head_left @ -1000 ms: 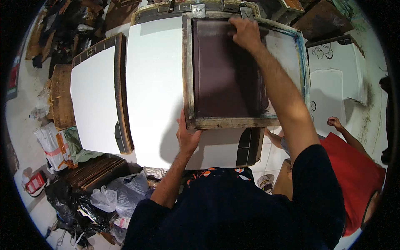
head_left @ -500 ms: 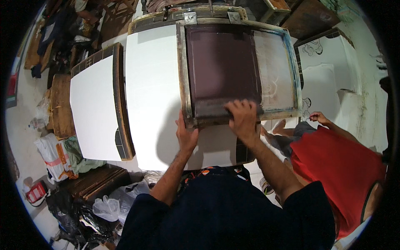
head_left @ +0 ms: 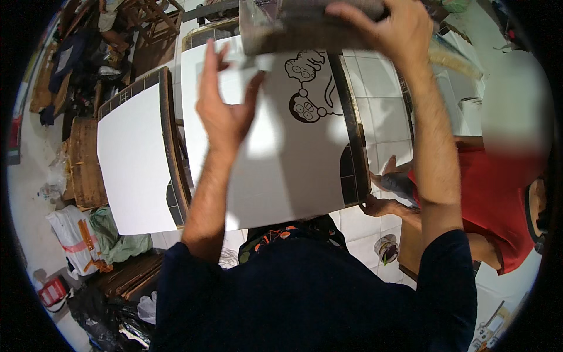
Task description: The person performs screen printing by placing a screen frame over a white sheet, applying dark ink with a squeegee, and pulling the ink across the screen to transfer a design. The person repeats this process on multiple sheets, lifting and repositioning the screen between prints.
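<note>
A silk-screen frame (head_left: 264,42), blurred, is tilted up at the far edge of the middle board. My right hand (head_left: 404,35) grips its near side, thumb stretched along a dark grey bar; the other fingers are mostly hidden. My left hand (head_left: 226,111) is open and holds nothing, its fingers apart over the white sheet (head_left: 264,182). Black cartoon line drawings (head_left: 308,108) show on that sheet, near its right side. The sheet lies flat on a dark-edged board (head_left: 355,170).
On the left stands another dark-edged board (head_left: 173,152) with a white sheet (head_left: 132,158). A person in a red top (head_left: 498,199) is at the right, one hand (head_left: 378,205) by the middle board's near right corner. A clear cup (head_left: 386,249) stands on the tiled floor. Bags (head_left: 76,240) lie lower left.
The screen frame has swung up off the white sheet, uncovering black drawings. My right hand went up with it; my left hand let go and rose. The other person's hand came to the board's corner.
</note>
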### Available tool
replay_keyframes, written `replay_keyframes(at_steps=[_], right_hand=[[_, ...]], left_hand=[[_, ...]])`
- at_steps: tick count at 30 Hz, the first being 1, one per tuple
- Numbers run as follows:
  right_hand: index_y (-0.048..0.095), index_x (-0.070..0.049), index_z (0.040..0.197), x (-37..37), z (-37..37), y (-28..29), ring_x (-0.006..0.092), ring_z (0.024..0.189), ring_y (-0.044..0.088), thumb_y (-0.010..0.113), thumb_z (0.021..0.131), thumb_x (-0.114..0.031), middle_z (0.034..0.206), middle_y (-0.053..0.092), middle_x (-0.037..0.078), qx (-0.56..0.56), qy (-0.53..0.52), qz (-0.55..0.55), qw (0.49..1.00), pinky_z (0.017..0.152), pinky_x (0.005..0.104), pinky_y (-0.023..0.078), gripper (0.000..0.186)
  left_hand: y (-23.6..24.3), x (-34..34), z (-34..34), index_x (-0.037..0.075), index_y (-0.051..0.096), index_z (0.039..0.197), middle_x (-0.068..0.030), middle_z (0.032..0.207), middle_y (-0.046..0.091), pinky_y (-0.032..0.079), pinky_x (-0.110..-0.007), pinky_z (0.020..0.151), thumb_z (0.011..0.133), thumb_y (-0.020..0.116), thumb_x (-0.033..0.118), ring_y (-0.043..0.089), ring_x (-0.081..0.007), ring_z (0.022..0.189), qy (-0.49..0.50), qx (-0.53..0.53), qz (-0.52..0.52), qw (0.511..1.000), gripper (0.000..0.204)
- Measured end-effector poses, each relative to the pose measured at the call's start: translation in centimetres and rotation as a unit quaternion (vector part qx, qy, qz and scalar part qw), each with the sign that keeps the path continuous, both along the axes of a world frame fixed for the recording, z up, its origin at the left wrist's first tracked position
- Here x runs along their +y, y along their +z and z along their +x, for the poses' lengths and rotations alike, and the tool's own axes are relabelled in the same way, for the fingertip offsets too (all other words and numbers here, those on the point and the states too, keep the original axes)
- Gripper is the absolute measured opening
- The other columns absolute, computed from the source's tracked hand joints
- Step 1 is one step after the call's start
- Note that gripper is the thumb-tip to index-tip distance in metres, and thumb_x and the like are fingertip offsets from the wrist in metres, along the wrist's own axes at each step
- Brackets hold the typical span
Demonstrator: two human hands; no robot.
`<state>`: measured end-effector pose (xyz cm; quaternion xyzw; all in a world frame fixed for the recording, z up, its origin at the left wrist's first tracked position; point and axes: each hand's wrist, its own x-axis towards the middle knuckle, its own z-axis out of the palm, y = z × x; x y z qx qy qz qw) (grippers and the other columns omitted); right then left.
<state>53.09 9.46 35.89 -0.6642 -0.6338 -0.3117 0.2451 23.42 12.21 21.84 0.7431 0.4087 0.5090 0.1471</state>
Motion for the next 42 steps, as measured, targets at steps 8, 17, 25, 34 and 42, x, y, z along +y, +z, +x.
replay_keyframes(at_steps=[8, 17, 25, 34, 42], right_hand=[[0.08, -0.006, 0.094, 5.1, -0.8, 9.0, 0.0307, 0.081, 0.072, 0.074, 0.076, -0.076, 0.084, 0.075, 0.016, 0.152, 0.013, -0.082, 0.985, 0.075, 0.0431, 0.053, 0.072], [0.081, -0.004, 0.101, 8.4, 0.1, 12.3, 0.0305, 0.088, 0.074, 0.072, 0.076, -0.079, 0.093, 0.078, 0.017, 0.161, 0.01, -0.124, 0.979, 0.081, 0.0401, 0.054, 0.079], [0.081, -0.005, 0.102, 8.8, 1.1, 12.9, 0.0324, 0.092, 0.074, 0.071, 0.073, -0.082, 0.096, 0.078, 0.019, 0.144, 0.028, -0.101, 0.984, 0.086, 0.0405, 0.055, 0.083], [0.081, -0.004, 0.099, 8.6, -0.6, 13.1, 0.0268, 0.086, 0.073, 0.074, 0.078, -0.074, 0.089, 0.077, 0.017, 0.18, 0.004, -0.106, 0.978, 0.083, 0.0392, 0.053, 0.074], [0.08, -0.002, 0.101, 8.6, -0.5, 13.2, 0.0286, 0.089, 0.073, 0.074, 0.079, -0.072, 0.091, 0.077, 0.017, 0.168, 0.022, -0.088, 0.982, 0.083, 0.0389, 0.053, 0.073]], left_hand=[[-25.3, -3.4, -29.9, -0.001, 0.048, 0.15, -0.0309, 0.145, 0.054, 0.039, -0.051, 0.116, 0.106, 0.054, 0.041, 0.05, -0.0473, 0.136, 0.312, 0.388, -0.378, 0.78, 0.062], [-33.0, -14.4, -41.4, 0.04, 0.037, 0.161, -0.0145, 0.172, 0.021, 0.017, -0.063, 0.125, 0.092, 0.069, 0.044, 0.02, -0.043, 0.157, 0.2, 0.447, -0.397, 0.776, 0.076], [-23.0, -6.3, -34.6, 0.035, 0.029, 0.164, -0.0263, 0.163, 0.035, 0.042, -0.047, 0.118, 0.068, 0.075, -0.009, 0.037, -0.0453, 0.149, 0.07, 0.387, -0.334, 0.857, 0.115], [-13.7, -12.7, -2.6, 0.022, 0.048, 0.153, -0.0393, 0.145, 0.047, 0.063, -0.047, 0.07, 0.089, 0.069, 0.02, 0.061, -0.0551, 0.117, 0.037, 0.519, -0.201, 0.83, 0.067], [-22.2, -16.8, -12.6, 0.005, 0.057, 0.144, -0.0253, 0.146, 0.055, 0.029, -0.062, 0.121, 0.088, 0.075, 0.031, 0.045, -0.0455, 0.143, 0.022, 0.213, -0.11, 0.971, 0.064]])
